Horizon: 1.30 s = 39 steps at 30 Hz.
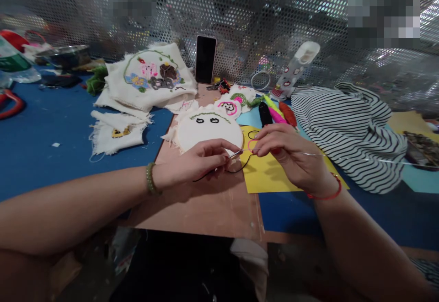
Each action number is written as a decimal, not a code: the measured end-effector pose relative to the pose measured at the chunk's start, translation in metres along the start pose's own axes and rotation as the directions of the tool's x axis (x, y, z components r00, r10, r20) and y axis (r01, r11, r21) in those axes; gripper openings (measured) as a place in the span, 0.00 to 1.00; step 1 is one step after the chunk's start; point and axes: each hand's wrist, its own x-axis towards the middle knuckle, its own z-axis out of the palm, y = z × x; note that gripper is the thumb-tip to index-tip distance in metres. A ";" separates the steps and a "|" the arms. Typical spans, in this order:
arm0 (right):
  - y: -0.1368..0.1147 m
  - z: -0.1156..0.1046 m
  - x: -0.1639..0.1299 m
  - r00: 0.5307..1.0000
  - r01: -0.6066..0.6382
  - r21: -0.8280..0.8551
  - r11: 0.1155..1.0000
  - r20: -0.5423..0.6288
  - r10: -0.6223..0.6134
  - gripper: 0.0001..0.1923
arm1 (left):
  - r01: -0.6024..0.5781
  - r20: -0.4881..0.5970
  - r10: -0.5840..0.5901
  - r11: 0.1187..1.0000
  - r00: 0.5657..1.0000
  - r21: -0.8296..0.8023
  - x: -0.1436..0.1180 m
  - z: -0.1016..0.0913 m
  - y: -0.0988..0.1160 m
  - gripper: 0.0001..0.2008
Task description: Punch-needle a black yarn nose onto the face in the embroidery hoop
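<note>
- Left hand [200,160] pinches a needle [236,154]; right hand [288,153] pinches black thread [240,168], apparently not yet threaded.
- Embroidery hoop [209,130], at mid-bench just beyond, shows only eyes and a green line stitched.

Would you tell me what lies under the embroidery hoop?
The embroidery hoop rests on frayed white cloth over the brown board; whatever lies beneath its middle is covered.

One head-worn view looks forward and down, close over the table [41,146], edges perhaps distorted.
</note>
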 end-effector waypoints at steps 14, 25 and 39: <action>-0.002 -0.001 0.001 0.997 -0.076 0.142 0.987 -0.009 0.078 0.15 | 0.074 0.028 -0.073 0.996 0.997 -0.041 0.005 -0.007 -0.005 0.13; -0.002 0.000 0.001 0.998 -0.067 0.170 0.983 0.017 0.066 0.15 | 0.076 0.061 -0.068 0.988 0.996 -0.136 0.005 -0.006 -0.005 0.11; 0.001 0.000 0.000 0.997 -0.070 0.162 0.984 0.032 0.066 0.15 | 0.064 0.079 -0.054 0.990 0.995 -0.128 0.005 -0.007 -0.005 0.11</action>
